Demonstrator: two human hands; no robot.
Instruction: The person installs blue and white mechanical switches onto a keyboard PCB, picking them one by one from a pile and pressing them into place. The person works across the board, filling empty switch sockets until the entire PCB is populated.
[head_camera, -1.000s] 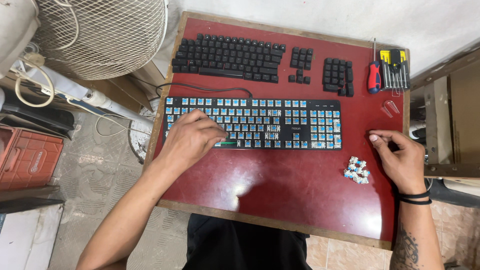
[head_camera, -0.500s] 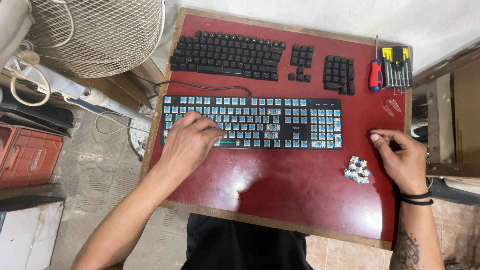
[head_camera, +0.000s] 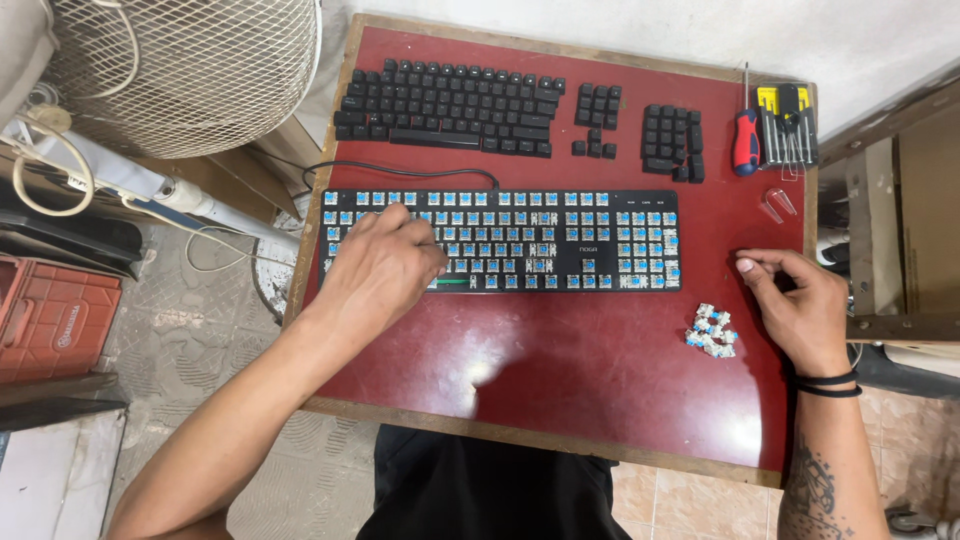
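Blue-switched keyboard (head_camera: 560, 240) w/ caps off, left hand (head_camera: 385, 265) curled on its left end, grip unclear; right hand (head_camera: 800, 305) loosely pinched beside loose switches (head_camera: 711, 331), seems mid switch work, next needs a precise grip

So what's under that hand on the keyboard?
The left hand rests on the keyboard, over its left end. Bare blue switches show all around it. The switches right beneath the hand are covered, so they cannot be seen.
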